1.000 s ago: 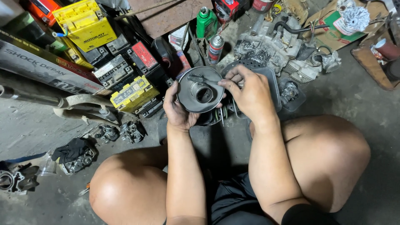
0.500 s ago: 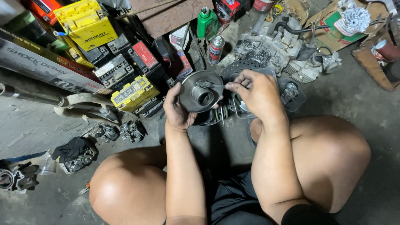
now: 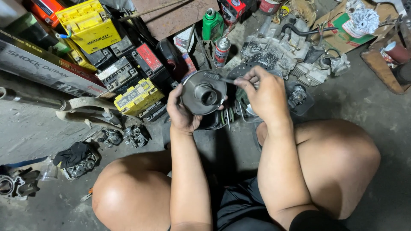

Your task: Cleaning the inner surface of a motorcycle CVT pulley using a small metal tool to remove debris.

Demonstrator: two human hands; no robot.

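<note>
The round metal pulley part (image 3: 204,93) is a dull grey disc with a short hollow hub in its middle, and the surface looks greasy and a little worn. It is held in the air above the concrete floor (image 3: 385,128), between the knees and the clutter of parts. Its flat face and hub opening point up toward the camera, tilted a little to the near side.

The left hand (image 3: 183,112) wraps the disc from its near left edge, fingers curled behind the rim. The right hand (image 3: 264,94) pinches a thin dark tool (image 3: 222,78), whose long axis runs left to right, with the tip on the far right part of the disc.

Compared with a second ago, the disc is turned more to face up, and the right hand has moved from its rim to the right.

To the far left lie yellow batteries (image 3: 138,95); behind stands a spray can (image 3: 221,51).
</note>
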